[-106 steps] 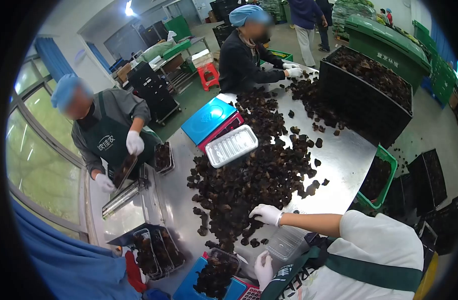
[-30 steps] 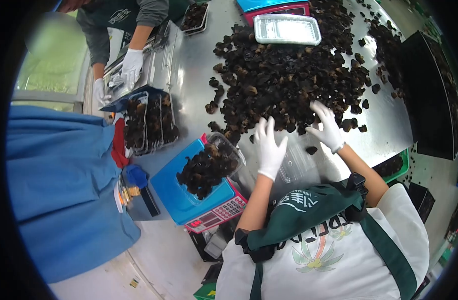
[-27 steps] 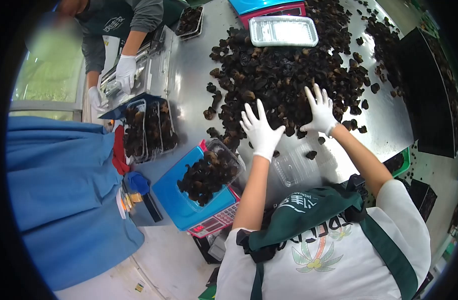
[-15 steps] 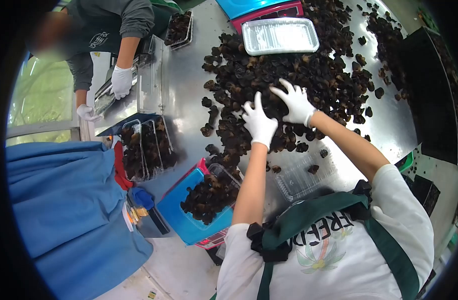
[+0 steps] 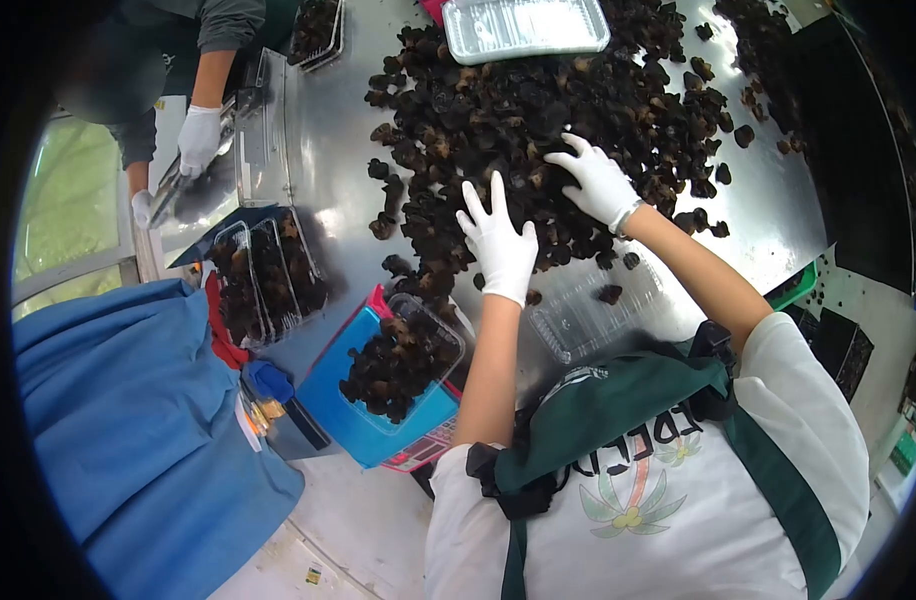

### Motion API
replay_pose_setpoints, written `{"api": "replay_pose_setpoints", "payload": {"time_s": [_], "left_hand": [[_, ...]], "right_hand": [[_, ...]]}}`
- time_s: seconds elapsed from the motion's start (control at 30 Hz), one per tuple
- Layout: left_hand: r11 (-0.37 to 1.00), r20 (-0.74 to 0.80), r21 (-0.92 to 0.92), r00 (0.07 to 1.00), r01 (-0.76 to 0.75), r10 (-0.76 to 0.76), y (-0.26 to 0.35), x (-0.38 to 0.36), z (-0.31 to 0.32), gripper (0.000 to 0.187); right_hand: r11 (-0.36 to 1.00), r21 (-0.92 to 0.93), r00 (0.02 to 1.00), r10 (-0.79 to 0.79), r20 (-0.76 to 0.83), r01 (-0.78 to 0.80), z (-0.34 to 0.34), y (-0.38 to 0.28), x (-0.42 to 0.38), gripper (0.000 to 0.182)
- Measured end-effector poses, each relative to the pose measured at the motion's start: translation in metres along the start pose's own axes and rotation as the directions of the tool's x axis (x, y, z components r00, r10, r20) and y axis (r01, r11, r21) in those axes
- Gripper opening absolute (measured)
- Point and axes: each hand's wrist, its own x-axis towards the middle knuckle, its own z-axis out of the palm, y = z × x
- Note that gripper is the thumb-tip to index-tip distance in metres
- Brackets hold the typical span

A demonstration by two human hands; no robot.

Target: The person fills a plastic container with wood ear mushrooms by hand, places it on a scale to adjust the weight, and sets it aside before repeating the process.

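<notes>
Both of my hands wear white gloves. My left hand (image 5: pixel 500 240) has its fingers spread over the lower edge of a big heap of dark, curled pieces (image 5: pixel 498 120). To its right, my right hand (image 5: pixel 595 182) rests at the heap with fingers apart, and no piece shows in its grasp. Near my left forearm, a clear tray of dark pieces (image 5: pixel 398 362) sits on a blue scale (image 5: pixel 328 380). Another clear tray (image 5: pixel 578 318), with a single piece showing on it, lies on the metal table below my hands.
An upside-down or empty clear tray (image 5: pixel 526 28) lies on the heap's far side. Filled trays (image 5: pixel 268 275) stand at the left. A co-worker's gloved hand (image 5: pixel 199 140) is at the upper left. A black bin (image 5: pixel 858 170) borders the table's right side.
My view has shifted, so the table appears higher and further left. My hands have moved slightly apart, with the left nearer the heap's lower edge. The co-worker's hands have moved a little.
</notes>
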Motion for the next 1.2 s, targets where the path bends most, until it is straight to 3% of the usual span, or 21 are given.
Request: {"api": "replay_pose_setpoints", "payload": {"time_s": [0.03, 0.07, 0.13, 0.17, 0.2, 0.27, 0.4, 0.47, 0.6, 0.67, 0.73, 0.77, 0.87, 0.97, 1.0, 1.07, 1.13, 1.2], "left_hand": [[0.998, -0.053, -0.016, 0.997, -0.052, 0.052, -0.006, -0.010, 0.007, 0.074], [0.994, -0.112, -0.030, 0.988, -0.107, 0.103, -0.009, -0.018, 0.014, 0.068], [0.986, -0.161, 0.011, 0.972, -0.169, 0.169, -0.012, -0.035, 0.023, 0.060], [0.986, -0.188, 0.004, 0.968, -0.169, 0.167, -0.012, -0.044, 0.026, 0.058], [0.986, -0.213, -0.003, 0.963, -0.167, 0.163, -0.012, -0.052, 0.029, 0.056], [0.983, -0.247, -0.063, 0.957, -0.173, 0.152, -0.011, -0.062, 0.033, 0.051], [0.973, -0.278, -0.101, 0.945, -0.207, 0.172, -0.005, -0.071, 0.042, 0.047], [0.969, -0.283, -0.084, 0.937, -0.234, 0.202, -0.005, -0.076, 0.045, 0.047], [0.970, -0.282, -0.144, 0.947, -0.198, 0.152, -0.019, -0.087, 0.043, 0.047], [0.965, -0.315, -0.194, 0.943, -0.174, 0.106, -0.030, -0.093, 0.050, 0.042], [0.958, -0.330, -0.237, 0.941, -0.158, 0.074, -0.036, -0.096, 0.056, 0.041], [0.961, -0.350, -0.222, 0.933, -0.166, 0.081, -0.035, -0.097, 0.053, 0.042], [0.956, -0.319, -0.236, 0.943, -0.172, 0.091, -0.031, -0.097, 0.053, 0.040], [0.942, -0.327, -0.270, 0.940, -0.197, 0.103, -0.030, -0.096, 0.055, 0.039], [0.935, -0.293, -0.302, 0.951, -0.186, 0.095, -0.030, -0.096, 0.054, 0.039], [0.944, -0.190, -0.311, 0.980, -0.111, 0.053, -0.032, -0.096, 0.059, 0.038], [0.967, -0.119, -0.238, 0.991, -0.086, 0.059, -0.034, -0.092, 0.065, 0.037], [0.762, -0.249, -0.625, 0.969, -0.171, 0.013, -0.052, -0.091, 0.122, 0.038]], "right_hand": [[0.997, 0.003, 0.985, -0.078, -0.153, 0.080, 0.004, 0.007, -0.006, 0.033], [0.996, 0.063, 0.981, -0.050, -0.187, 0.063, 0.000, 0.008, -0.012, 0.019], [0.984, 0.158, 0.961, -0.037, -0.273, 0.082, -0.007, 0.010, -0.017, 0.011], [0.967, 0.255, 0.959, 0.057, -0.277, 0.016, -0.012, 0.005, -0.021, 0.008], [0.940, 0.336, 0.967, 0.136, -0.216, -0.057, -0.012, 0.006, -0.024, 0.008], [0.990, 0.139, 0.971, 0.023, -0.238, 0.010, -0.012, 0.005, -0.027, 0.012], [0.968, -0.070, 0.971, -0.240, -0.006, 0.239, -0.008, -0.024, -0.024, 0.046], [0.949, -0.223, 0.975, -0.214, 0.060, 0.221, 0.006, -0.026, -0.017, 0.046], [0.973, -0.199, 0.993, -0.108, 0.046, 0.115, 0.013, -0.012, -0.009, 0.032], [0.980, -0.123, 0.956, -0.180, -0.231, 0.154, 0.007, -0.013, -0.019, 0.026], [0.997, 0.037, 0.951, -0.051, -0.304, 0.066, 0.015, 0.008, -0.020, 0.022], [0.987, 0.146, 0.983, 0.092, -0.161, -0.069, 0.012, 0.015, -0.020, 0.022], [0.957, 0.287, 0.984, 0.096, -0.152, -0.049, 0.012, 0.009, -0.021, 0.014], [0.956, 0.285, 0.976, -0.014, -0.216, 0.077, -0.014, -0.051, -0.029, 0.011], [0.924, 0.369, 0.983, -0.035, -0.182, 0.101, -0.019, -0.073, -0.030, 0.010], [0.805, 0.588, 0.996, -0.061, -0.061, 0.086, -0.013, -0.117, -0.034, 0.011], [0.668, 0.744, 0.955, -0.230, 0.189, 0.013, -0.001, -0.154, -0.031, 0.010], [0.558, 0.814, 0.855, -0.333, 0.398, -0.162, 0.005, -0.189, -0.029, 0.011]]}}
